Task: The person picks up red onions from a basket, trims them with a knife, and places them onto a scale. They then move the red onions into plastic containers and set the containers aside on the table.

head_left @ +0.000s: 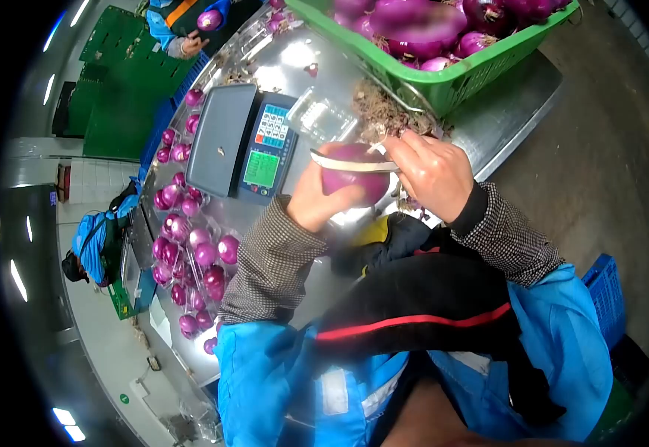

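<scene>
My left hand [313, 197] is wrapped round a large red onion [355, 188] over the steel table. My right hand [438, 175] is closed on the handle end of a knife with a curved blade [350, 165]. The blade lies across the upper side of the onion; whether it cuts in cannot be made out. Just beyond my hands is a heap of dry roots and skins [384, 108]. A clear plastic tray [323, 117] sits between the heap and a digital scale [263, 167].
A green crate [455, 82] full of red onions stands at the far right of the steel table [514, 100]. Several packed onions [203, 253] line the left side. Across the table, a co-worker's hand [188, 46] shows near an onion; another person [93, 242] is farther left.
</scene>
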Demonstrator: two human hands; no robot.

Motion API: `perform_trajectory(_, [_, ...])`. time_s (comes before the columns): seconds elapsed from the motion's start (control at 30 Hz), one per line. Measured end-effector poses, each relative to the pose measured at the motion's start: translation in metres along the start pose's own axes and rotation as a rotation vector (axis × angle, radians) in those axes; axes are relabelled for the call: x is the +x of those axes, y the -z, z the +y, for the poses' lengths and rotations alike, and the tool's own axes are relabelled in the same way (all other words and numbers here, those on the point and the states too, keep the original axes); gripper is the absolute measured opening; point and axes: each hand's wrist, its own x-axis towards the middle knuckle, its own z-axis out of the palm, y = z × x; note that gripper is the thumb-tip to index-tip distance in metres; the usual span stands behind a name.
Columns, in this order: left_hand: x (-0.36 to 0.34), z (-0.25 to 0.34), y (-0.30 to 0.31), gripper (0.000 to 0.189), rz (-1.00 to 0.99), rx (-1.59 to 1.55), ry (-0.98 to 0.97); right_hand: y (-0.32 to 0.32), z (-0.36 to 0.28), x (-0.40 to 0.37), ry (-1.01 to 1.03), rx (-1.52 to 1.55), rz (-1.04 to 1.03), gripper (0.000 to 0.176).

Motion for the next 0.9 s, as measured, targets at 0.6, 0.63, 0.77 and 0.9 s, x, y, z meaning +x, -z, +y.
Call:
perform_trajectory(0.6, [-0.017,-0.025,-0.022,0.082,0.542,0.62,-0.176,-0.023,-0.015,-0.039,-0.381,0.415,0.026,0.042])
perform_trajectory(0.63, [-0.014,-0.025,-0.022,0.082,0.535,0.6,-0.169,-0.02,-0.016,-0.033,-0.415,0.523,0.058,0.042])
perform_trajectory(0.77, [-0.013,-0.021,-0.029,0.085,0.46,0.66,-0.158,-0.004,-0.011,-0.011,-0.539,0.809,-0.09,0.045])
perform_trajectory(0.9, [-0.009,-0.027,-0.022,0.082,0.393,1.017,-0.394,-0.023,0.008,-0.013,-0.349,0.734,-0.195,0.024])
